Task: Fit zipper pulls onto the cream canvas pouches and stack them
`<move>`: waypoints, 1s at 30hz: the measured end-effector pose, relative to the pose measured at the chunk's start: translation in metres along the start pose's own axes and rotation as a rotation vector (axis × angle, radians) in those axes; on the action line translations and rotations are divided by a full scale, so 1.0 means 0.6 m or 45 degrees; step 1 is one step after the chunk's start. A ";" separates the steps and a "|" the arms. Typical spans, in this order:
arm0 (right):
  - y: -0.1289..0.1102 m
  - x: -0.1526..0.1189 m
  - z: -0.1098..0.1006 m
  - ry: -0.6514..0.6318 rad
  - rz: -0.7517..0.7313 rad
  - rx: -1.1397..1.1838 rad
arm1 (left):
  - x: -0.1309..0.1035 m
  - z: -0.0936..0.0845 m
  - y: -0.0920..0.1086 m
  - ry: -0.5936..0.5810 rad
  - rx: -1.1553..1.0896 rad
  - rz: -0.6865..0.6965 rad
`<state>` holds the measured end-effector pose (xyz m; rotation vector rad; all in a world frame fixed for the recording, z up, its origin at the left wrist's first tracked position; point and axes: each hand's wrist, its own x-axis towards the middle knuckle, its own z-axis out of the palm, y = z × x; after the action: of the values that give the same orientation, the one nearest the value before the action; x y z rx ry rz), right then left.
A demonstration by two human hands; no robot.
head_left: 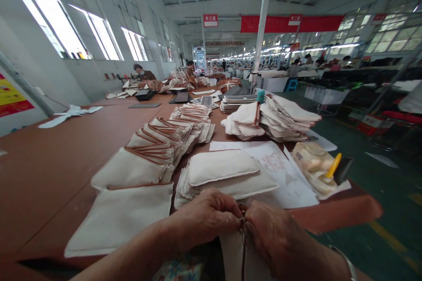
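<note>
A cream fabric piece [232, 257] with a dark brown seam, much like the stacked pouches, hangs upright at the table's near edge. My left hand [209, 215] pinches its top end between thumb and fingers. Close against it, my right hand [275, 235] grips the same top end from the other side. A small brassy bit shows between my fingertips; its kind is too small to tell. Just beyond my hands lies a pile of cream pouches [224, 167]. Left of them a single cream pouch [121, 215] lies flat, its brown edge facing away.
A long overlapping row of brown-edged pouches [154, 145] runs up the brown table [49, 175]. At right are another stack [290, 116], a teal-capped tool [260, 96], white paper [273, 162] and a plastic tub [310, 162] with a yellow-handled brush [333, 166]. People work farther back.
</note>
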<state>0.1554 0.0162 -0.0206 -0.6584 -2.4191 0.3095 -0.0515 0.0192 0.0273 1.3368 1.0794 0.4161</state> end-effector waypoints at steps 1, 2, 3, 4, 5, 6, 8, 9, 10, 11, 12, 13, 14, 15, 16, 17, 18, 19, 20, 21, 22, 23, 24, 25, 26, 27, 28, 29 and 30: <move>0.002 -0.001 0.004 0.015 -0.012 -0.018 | 0.000 0.003 -0.001 0.031 0.042 -0.005; 0.004 -0.001 0.007 0.017 0.003 -0.008 | 0.001 0.005 -0.002 0.059 0.080 -0.013; 0.006 0.000 0.009 -0.004 0.051 0.036 | 0.001 0.008 -0.003 0.078 0.111 -0.021; 0.008 0.001 0.010 -0.030 0.124 0.114 | 0.002 0.011 -0.004 0.086 0.130 -0.023; 0.009 0.002 0.010 -0.061 0.224 0.223 | 0.002 0.013 -0.005 0.084 0.136 -0.012; 0.011 0.004 0.010 -0.085 0.339 0.361 | 0.003 0.016 -0.006 0.078 0.131 0.009; 0.015 0.009 0.009 -0.121 0.553 0.673 | 0.003 0.020 -0.008 0.059 0.107 0.066; 0.017 0.010 0.008 -0.119 0.621 0.814 | 0.003 0.022 -0.008 0.048 0.093 0.088; 0.018 0.011 0.007 -0.109 0.664 0.926 | 0.002 0.022 -0.009 0.042 0.079 0.100; 0.019 0.010 0.004 -0.099 0.678 0.996 | 0.002 0.022 -0.009 0.042 0.068 0.100; 0.019 0.009 0.000 -0.079 0.666 1.012 | 0.001 0.021 -0.010 0.045 0.059 0.090; 0.019 0.007 -0.006 -0.050 0.630 0.970 | 0.000 0.020 -0.010 0.049 0.050 0.075; 0.018 0.004 -0.011 -0.007 0.562 0.883 | -0.001 0.018 -0.011 0.052 0.036 0.061; 0.017 0.000 -0.017 0.037 0.469 0.768 | -0.002 0.016 -0.011 0.054 0.020 0.050; 0.016 -0.003 -0.023 0.080 0.361 0.634 | -0.002 0.014 -0.010 0.054 0.001 0.041; 0.014 -0.006 -0.026 0.119 0.253 0.495 | -0.002 0.013 -0.010 0.054 -0.018 0.037; 0.013 -0.009 -0.028 0.147 0.160 0.363 | -0.002 0.012 -0.009 0.057 -0.037 0.037; 0.011 -0.011 -0.029 0.163 0.087 0.243 | -0.002 0.013 -0.008 0.061 -0.051 0.035; 0.008 -0.014 -0.027 0.168 0.035 0.136 | -0.003 0.014 -0.007 0.066 -0.060 0.032; 0.006 -0.015 -0.025 0.166 -0.001 0.044 | -0.003 0.015 -0.006 0.069 -0.066 0.029; 0.003 -0.016 -0.022 0.168 -0.033 -0.029 | -0.004 0.017 -0.005 0.072 -0.076 0.029; 0.000 -0.017 -0.019 0.170 -0.058 -0.082 | -0.005 0.018 -0.004 0.075 -0.085 0.032; -0.003 -0.017 -0.017 0.167 -0.074 -0.118 | -0.006 0.020 -0.004 0.087 -0.094 0.035; -0.006 -0.017 -0.015 0.167 -0.084 -0.139 | -0.008 0.021 -0.004 0.102 -0.099 0.035; -0.009 -0.016 -0.014 0.166 -0.084 -0.142 | -0.010 0.022 -0.005 0.111 -0.100 0.030; -0.012 -0.015 -0.013 0.166 -0.075 -0.129 | -0.012 0.023 -0.006 0.110 -0.097 0.021; -0.014 -0.014 -0.011 0.173 -0.061 -0.104 | -0.014 0.023 -0.008 0.101 -0.094 0.016; -0.015 -0.013 -0.009 0.188 -0.046 -0.072 | -0.016 0.024 -0.010 0.083 -0.087 0.016; -0.016 -0.011 -0.006 0.212 -0.035 -0.039 | -0.017 0.024 -0.013 0.062 -0.086 0.020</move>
<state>0.1585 0.0045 -0.0177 -0.6379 -2.2760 0.1981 -0.0472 0.0010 0.0225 1.2821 1.0865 0.4954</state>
